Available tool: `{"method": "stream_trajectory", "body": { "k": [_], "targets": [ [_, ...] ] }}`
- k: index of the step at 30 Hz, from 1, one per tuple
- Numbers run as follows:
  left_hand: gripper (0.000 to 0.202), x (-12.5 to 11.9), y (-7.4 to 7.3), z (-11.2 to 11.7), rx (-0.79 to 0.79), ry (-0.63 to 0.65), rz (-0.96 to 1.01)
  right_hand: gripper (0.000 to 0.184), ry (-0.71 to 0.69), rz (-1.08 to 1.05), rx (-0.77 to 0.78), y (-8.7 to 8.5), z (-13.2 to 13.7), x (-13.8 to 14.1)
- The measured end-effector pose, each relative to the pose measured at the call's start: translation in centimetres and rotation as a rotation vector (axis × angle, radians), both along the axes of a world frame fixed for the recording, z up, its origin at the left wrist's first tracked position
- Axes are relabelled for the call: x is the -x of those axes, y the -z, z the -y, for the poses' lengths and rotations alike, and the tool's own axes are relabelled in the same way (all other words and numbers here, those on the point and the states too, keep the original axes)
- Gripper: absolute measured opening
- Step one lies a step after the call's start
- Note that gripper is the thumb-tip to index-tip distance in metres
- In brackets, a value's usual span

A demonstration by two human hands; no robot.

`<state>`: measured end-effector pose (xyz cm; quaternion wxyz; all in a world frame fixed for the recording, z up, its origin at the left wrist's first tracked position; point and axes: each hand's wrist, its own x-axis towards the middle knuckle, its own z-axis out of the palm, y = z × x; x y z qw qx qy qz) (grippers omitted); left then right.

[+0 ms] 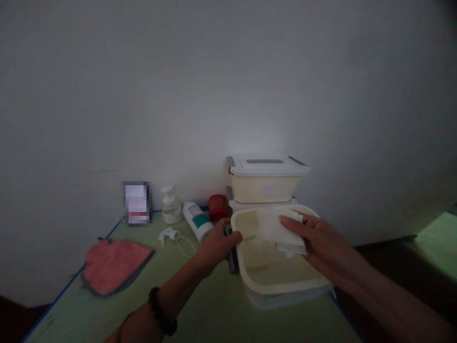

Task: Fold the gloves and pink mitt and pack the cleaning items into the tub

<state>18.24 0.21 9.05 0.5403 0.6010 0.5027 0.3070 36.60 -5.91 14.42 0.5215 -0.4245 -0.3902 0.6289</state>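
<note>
My left hand (218, 243) grips the left rim of an open cream plastic container (282, 281) on the green table, fingers closed on its edge by a dark latch. My right hand (321, 243) holds a folded white cloth (282, 228) pressed against the inside of the container near its far wall. Behind it stands a stack of closed cream containers with white lids (266, 183).
On the green table (210, 309) lie a pink cloth (112, 264), a white spray nozzle (168, 234), a pump bottle (171, 206), a white and teal bottle on its side (197, 220) and a red object (217, 207). A small framed card (137, 203) leans on the white wall.
</note>
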Motion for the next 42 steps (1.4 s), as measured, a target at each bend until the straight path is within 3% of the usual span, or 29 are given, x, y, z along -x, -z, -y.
{"method": "stream_trajectory", "body": {
  "k": [4, 7, 11, 16, 20, 23, 27, 32, 36, 42],
  "targets": [
    [0.040, 4.5, -0.8, 1.8, 0.028, -0.057, 0.144, 0.034, -0.074, 0.046, 0.053, -1.0, 0.4, 0.6],
    [0.043, 8.4, -1.4, 3.1, 0.024, -0.150, 0.135, 0.032, -0.149, 0.035, 0.082, -1.0, 0.2, 2.3],
    [0.044, 13.0, -1.3, 4.2, 0.004, -0.210, 0.049, 0.035, -0.233, 0.036, 0.090, 0.0, -0.6, 6.1],
    [0.040, 16.5, -0.2, 4.7, 0.026, -0.267, -0.009, 0.036, -0.286, 0.070, 0.117, 1.9, -1.7, 10.3],
    [0.038, 18.5, 0.5, 4.4, 0.019, -0.206, -0.083, 0.034, -0.302, 0.089, 0.160, 2.9, -2.2, 11.8],
    [0.032, 19.8, 0.5, 3.6, -0.097, -0.065, -0.247, 0.030, -0.291, 0.113, 0.189, 3.4, -2.4, 12.1],
    [0.040, 20.2, -0.6, 2.1, -0.257, 0.071, -0.476, 0.026, -0.335, 0.138, 0.221, 4.4, -2.8, 12.2],
    [0.040, 18.1, -2.2, -0.6, -0.416, 0.266, -0.598, 0.025, -0.402, 0.320, 0.251, 5.7, -3.1, 12.7],
    [0.030, 16.4, -1.9, -2.0, -0.425, 0.404, -0.587, 0.025, -0.396, 0.399, 0.287, 6.8, -3.2, 13.3],
    [0.025, 15.8, -1.0, -2.2, -0.373, 0.389, -0.711, 0.026, -0.300, 0.414, 0.392, 8.2, -3.9, 13.6]
  ]
}}
